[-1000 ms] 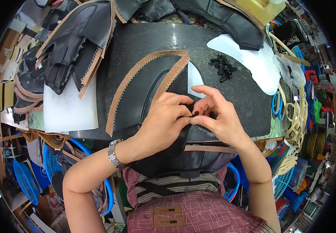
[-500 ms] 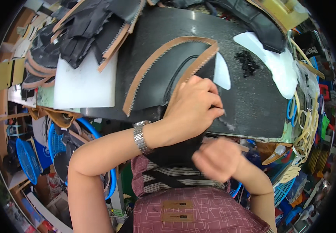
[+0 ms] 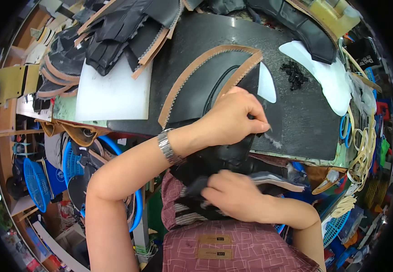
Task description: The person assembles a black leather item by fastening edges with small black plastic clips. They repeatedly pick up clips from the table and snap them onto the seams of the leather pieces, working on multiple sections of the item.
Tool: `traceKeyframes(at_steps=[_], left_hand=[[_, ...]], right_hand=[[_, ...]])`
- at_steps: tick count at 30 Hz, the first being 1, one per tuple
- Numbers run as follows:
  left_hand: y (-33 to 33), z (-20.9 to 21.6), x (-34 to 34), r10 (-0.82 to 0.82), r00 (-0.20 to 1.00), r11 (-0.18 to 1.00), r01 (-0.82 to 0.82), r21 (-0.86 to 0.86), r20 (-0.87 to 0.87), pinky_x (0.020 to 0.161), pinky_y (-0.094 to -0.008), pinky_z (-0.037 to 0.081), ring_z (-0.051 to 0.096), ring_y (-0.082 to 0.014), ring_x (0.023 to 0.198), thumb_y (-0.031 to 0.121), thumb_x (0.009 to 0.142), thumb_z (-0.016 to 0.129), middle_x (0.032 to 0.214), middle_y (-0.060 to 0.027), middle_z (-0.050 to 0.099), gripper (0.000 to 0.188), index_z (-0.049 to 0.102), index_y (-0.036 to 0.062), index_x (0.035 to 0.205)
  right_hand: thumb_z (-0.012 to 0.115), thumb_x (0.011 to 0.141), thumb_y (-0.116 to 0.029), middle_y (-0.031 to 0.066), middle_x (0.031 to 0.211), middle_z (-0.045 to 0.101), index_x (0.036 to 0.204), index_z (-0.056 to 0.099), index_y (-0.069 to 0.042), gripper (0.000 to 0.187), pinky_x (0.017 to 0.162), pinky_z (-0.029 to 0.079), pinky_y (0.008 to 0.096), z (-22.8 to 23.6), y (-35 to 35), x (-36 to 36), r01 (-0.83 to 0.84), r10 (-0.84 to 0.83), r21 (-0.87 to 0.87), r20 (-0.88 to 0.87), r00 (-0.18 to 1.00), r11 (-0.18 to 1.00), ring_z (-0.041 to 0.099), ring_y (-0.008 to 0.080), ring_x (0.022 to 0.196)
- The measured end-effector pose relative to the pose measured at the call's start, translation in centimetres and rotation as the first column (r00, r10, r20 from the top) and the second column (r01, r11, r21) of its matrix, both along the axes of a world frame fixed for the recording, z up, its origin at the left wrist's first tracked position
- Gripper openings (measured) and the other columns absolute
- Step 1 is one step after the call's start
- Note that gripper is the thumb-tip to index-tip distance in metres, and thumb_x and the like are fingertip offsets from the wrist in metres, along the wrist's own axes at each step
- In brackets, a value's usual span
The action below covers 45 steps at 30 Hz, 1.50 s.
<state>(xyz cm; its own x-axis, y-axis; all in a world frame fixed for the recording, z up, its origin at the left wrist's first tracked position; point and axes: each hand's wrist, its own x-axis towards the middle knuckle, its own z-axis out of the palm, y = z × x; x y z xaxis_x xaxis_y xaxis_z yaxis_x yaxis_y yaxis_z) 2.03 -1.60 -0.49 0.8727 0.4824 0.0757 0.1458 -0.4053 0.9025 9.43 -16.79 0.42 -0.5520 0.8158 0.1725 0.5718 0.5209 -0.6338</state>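
Observation:
A black leather piece (image 3: 205,84) edged with a brown zigzag-cut strip (image 3: 196,63) lies on the dark work board. My left hand (image 3: 237,115), with a metal watch at its wrist, rests over the piece's near right side. Its thumb and forefinger are pinched together; what they hold, if anything, is too small to make out. Below it, more black material (image 3: 228,154) hangs over the board's near edge toward my lap. My right hand (image 3: 232,195) is beside this material, its fingers curled and smeared by motion. A strip with a pale edge (image 3: 282,181) shows behind the right hand.
The dark board (image 3: 305,136) carries a pile of small black bits (image 3: 294,75) and white templates (image 3: 325,75). Stacked black leather pieces (image 3: 119,34) overlap a white sheet (image 3: 110,95) at far left. Blue-handled scissors (image 3: 344,127) lie at right; a blue basket (image 3: 36,183) stands below left.
My right hand has moved left and down, next to the dark material at my lap. The left hand stays pinched over the leather piece. The view has shifted slightly.

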Motion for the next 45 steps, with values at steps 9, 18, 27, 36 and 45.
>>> traceKeyframes(at_steps=[9,18,27,36,45], left_hand=[[0.7,1.1,-1.2,-0.105,0.994,0.961,0.1,-0.257,-0.004,0.098,-0.0371,0.033,0.045,-0.0232,0.111,0.017,0.076,0.073,0.102,-0.0087,0.065,0.012,0.073,0.0083,0.084],[1.0,1.2,-1.6,-0.169,0.982,0.978,0.156,-0.139,-0.085,0.088,-0.0359,0.043,0.049,-0.0234,0.111,0.017,0.08,0.069,0.086,-0.0062,0.065,0.01,0.072,0.0092,0.085],[1.9,2.8,-0.9,0.035,0.988,0.806,-0.116,-0.581,-0.15,0.083,-0.0268,0.044,0.052,-0.014,0.103,0.012,0.082,0.067,0.083,-0.0045,0.066,0.013,0.072,0.001,0.086],[2.1,2.5,-0.9,-0.025,0.985,0.854,-0.068,-0.516,-0.17,0.084,-0.0288,0.043,0.051,-0.0155,0.102,0.014,0.082,0.068,0.077,-0.0023,0.065,0.014,0.071,0.0013,0.085],[2.0,2.6,-0.5,-0.051,0.97,0.938,-0.035,-0.346,-0.237,0.081,-0.0301,0.043,0.054,-0.017,0.096,0.017,0.077,0.072,0.072,-0.0036,0.063,0.016,0.071,0.0013,0.081]], right_hand=[[0.071,0.072,-0.002,0.0083,0.075,0.055,0.081,0.057,0.002,0.017,0.058,0.043,0.0246,0.8,4.2,9.0,0.826,-0.866,-0.29,-0.301,0.4,0.483,0.054,0.0136,0.062],[0.07,0.075,-0.009,0.0072,0.072,0.064,0.091,0.065,0.001,0.019,0.055,0.043,0.0241,2.7,6.1,10.0,0.543,-0.708,-0.526,-0.176,0.684,0.655,0.056,0.0082,0.061],[0.07,0.072,-0.011,0.0107,0.074,0.065,0.081,0.066,-0.001,0.015,0.056,0.048,0.0312,2.4,3.9,10.8,0.253,-0.372,-0.486,-0.165,0.913,0.837,0.063,0.0235,0.062],[0.071,0.072,-0.014,0.0111,0.074,0.065,0.081,0.066,-0.001,0.016,0.056,0.048,0.033,1.9,4.8,10.3,0.263,-0.37,-0.457,-0.163,0.915,0.85,0.063,0.0255,0.063],[0.07,0.072,-0.012,0.012,0.073,0.064,0.08,0.065,-0.001,0.015,0.057,0.049,0.034,2.0,4.4,9.6,0.396,-0.469,-0.377,-0.124,0.874,0.837,0.063,0.0267,0.063]])
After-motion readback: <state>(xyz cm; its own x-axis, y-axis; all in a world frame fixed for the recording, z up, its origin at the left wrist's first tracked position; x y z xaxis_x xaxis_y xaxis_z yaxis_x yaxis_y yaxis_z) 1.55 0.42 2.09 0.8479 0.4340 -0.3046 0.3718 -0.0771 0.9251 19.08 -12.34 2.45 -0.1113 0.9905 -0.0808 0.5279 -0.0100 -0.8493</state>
